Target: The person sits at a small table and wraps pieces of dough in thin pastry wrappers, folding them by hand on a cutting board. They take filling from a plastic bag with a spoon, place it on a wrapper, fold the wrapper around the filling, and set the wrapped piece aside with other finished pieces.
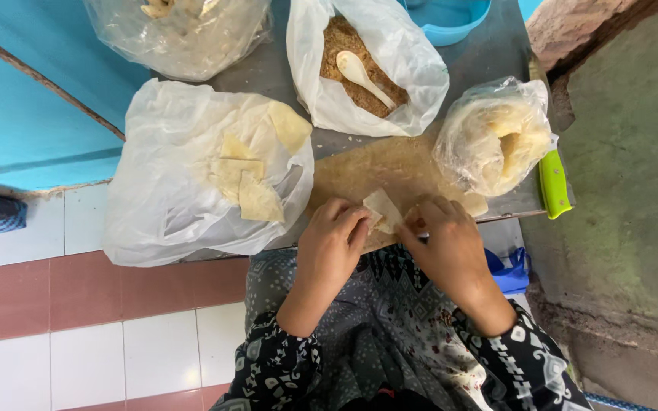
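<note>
A pale folded pastry wrapper (383, 208) rests on the wooden cutting board (367, 169) at its near edge. My left hand (333, 242) pinches its left side with the fingertips. My right hand (446, 245) presses on its right side, fingers curled over it. Both hands touch the same piece. Behind the board an open white bag holds brown crumbly filling (344, 46) with a white spoon (361, 76) lying on it.
A large white bag (169, 190) with folded pastry triangles (251, 190) lies left of the board. A clear bag of stacked wrappers (493, 137) sits at the right, with a green knife handle (554, 184) beside it. Another bag (180, 34) and a blue bowl (451, 19) stand at the back.
</note>
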Tool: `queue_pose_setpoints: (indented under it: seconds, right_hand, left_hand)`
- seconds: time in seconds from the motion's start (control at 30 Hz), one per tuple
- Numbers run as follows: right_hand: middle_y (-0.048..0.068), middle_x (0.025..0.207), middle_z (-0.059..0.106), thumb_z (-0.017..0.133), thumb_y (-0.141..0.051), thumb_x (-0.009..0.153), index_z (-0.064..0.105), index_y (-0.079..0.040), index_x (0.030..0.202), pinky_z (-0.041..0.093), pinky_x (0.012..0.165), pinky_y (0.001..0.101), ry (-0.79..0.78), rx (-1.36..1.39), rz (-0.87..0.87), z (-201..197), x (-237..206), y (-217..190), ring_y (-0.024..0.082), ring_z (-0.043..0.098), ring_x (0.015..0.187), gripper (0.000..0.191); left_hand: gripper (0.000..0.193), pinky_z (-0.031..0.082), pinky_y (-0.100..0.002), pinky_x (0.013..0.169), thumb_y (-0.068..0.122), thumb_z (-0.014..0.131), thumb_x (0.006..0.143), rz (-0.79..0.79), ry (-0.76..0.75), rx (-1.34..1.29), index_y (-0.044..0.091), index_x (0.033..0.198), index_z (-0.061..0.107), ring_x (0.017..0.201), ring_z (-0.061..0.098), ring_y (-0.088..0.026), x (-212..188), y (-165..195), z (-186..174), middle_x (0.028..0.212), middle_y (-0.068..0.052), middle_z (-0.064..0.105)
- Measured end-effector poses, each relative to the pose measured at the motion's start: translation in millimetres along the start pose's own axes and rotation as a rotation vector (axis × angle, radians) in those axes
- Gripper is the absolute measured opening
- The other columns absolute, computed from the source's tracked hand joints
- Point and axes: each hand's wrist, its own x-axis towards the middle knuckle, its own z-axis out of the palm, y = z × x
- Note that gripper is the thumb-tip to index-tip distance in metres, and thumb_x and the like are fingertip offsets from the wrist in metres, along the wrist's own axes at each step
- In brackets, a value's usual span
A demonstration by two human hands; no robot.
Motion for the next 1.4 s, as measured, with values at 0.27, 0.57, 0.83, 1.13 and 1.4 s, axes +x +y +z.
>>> queue_pose_setpoints:
  seconds: [0.27, 0.57, 0.83, 1.13, 1.4]
  right_hand:
    - [0.009, 0.085, 0.071, 0.07, -0.005, 0.087, 0.062, -0.001, 0.095, 0.053, 0.069, 0.033, -0.099, 0.347, 0.19, 3.9, 12.7, 6.0, 0.023, 0.068, 0.078, 0.012]
    - [0.011, 0.101, 0.075, 0.066, -0.001, 0.091, 0.054, 0.001, 0.113, 0.059, 0.077, 0.0294, -0.134, 0.534, 0.102, 23.1, 19.2, 7.9, 0.016, 0.075, 0.094, 0.025]
    - [0.013, 0.109, 0.071, 0.076, -0.005, 0.081, 0.066, -0.004, 0.117, 0.05, 0.085, 0.0429, 0.046, -0.027, -0.45, 2.8, 6.5, 4.2, 0.033, 0.067, 0.097, 0.037]
    - [0.009, 0.102, 0.072, 0.084, -0.004, 0.08, 0.067, -0.008, 0.116, 0.049, 0.085, 0.0385, 0.209, 0.059, -0.406, 29.8, -5.0, 19.2, 0.027, 0.066, 0.097, 0.04]
    - [0.005, 0.097, 0.073, 0.079, -0.004, 0.086, 0.062, -0.002, 0.121, 0.056, 0.067, 0.02, 0.214, 0.621, 0.174, 62.5, -17.4, 21.1, 0.007, 0.07, 0.08, 0.039]
  left_hand:
    - [0.008, 0.055, -0.039, 0.075, 0.015, 0.075, 0.09, 0.005, -0.08, 0.005, 0.01, 0.096, 0.074, 0.093, 0.068, -0.029, 9.6, 1.7, -6.2, 0.098, -0.006, 0.066]
    - [0.025, 0.052, -0.043, 0.076, 0.014, 0.076, 0.087, -0.023, -0.141, -0.041, 0.006, 0.108, 0.065, 0.094, 0.065, -0.032, 15.1, 0.5, -10.2, 0.1, -0.009, 0.061]
    - [0.011, 0.054, -0.042, 0.078, 0.01, 0.073, 0.09, 0.16, -0.154, -0.003, 0.005, 0.099, 0.069, 0.095, 0.065, -0.03, 12.4, -7.0, -11.0, 0.104, -0.007, 0.063]
    - [0.016, 0.053, -0.042, 0.081, 0.012, 0.073, 0.088, 0.326, -0.286, 0.011, 0.004, 0.103, 0.071, 0.094, 0.064, -0.029, 20.7, -19.4, -30.4, 0.107, -0.007, 0.063]
    - [0.019, 0.052, -0.04, 0.08, 0.016, 0.075, 0.087, 0.473, -0.33, 0.063, 0.009, 0.106, 0.074, 0.094, 0.065, -0.024, 29.2, -28.9, -29.7, 0.104, -0.003, 0.064]
